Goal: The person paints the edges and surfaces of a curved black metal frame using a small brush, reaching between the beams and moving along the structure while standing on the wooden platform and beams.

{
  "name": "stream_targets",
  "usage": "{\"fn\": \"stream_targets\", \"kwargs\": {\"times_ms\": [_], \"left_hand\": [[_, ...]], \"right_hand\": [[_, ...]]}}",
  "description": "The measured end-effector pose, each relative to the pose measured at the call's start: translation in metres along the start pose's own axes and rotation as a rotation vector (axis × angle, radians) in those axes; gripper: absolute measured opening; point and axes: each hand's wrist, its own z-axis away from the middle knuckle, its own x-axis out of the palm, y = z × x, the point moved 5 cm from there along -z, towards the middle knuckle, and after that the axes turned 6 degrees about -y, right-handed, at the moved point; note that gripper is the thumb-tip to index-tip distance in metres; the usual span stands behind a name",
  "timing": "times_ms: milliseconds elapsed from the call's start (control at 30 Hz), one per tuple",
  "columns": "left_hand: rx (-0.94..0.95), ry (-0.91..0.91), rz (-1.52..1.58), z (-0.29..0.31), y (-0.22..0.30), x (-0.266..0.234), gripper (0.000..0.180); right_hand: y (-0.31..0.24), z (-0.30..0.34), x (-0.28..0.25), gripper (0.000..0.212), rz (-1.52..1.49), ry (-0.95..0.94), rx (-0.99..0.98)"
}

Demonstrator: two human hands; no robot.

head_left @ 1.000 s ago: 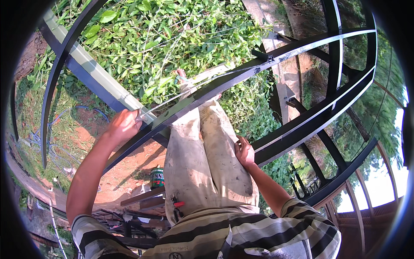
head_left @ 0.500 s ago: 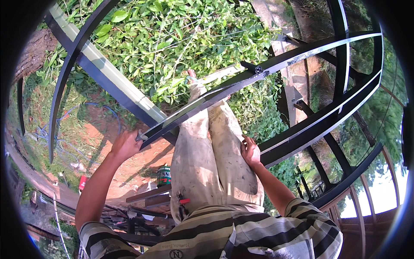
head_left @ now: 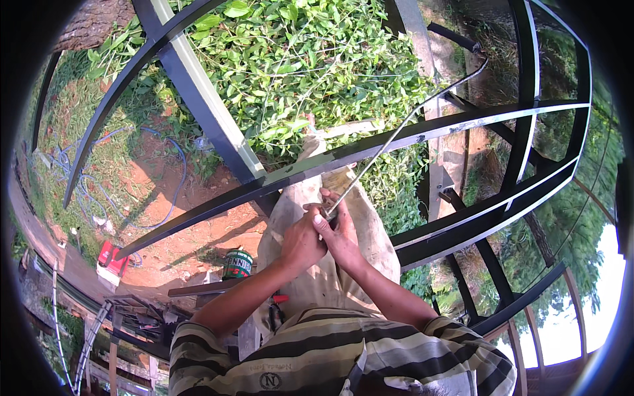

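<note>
Your left hand [head_left: 300, 241] and right hand [head_left: 343, 237] have left the black steel frame [head_left: 396, 138] and now meet, both closed around the thin metal rod [head_left: 396, 135]. You are now handling the rod, not bracing.

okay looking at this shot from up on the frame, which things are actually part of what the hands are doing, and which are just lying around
In hand:
left hand and right hand, together on the near end of a thin metal rod
black metal frame bar that the rod crosses

Lying about:
green can
red box
blue hose on the dirt
leafy plants
</note>
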Motion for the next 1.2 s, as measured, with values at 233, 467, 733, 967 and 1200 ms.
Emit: {"fn": "stream_targets", "kwargs": {"times_ms": [233,467,733,967,1200], "left_hand": [[0.260,-0.044,0.045,-0.008,0.037,0.058,0.072],[-0.296,0.380,0.186,0.066,-0.176,0.012,0.024],[-0.632,0.416,0.083,0.231,-0.317,0.049,0.016],[-0.611,0.358,0.162,0.216,-0.300,0.081,0.015],[-0.711,0.332,0.274,0.266,-0.325,0.095,0.014]], "right_hand": [[-0.080,0.000,-0.198,0.016,0.885,0.337,-0.053],[-0.232,0.026,-0.352,0.077,1.987,0.303,-0.087],[-0.312,-0.027,-0.376,0.024,2.372,0.087,-0.289],[-0.246,-0.117,-0.268,0.023,2.258,-0.261,-0.258],[-0.304,-0.100,-0.336,0.018,2.238,-0.216,-0.141]]}}
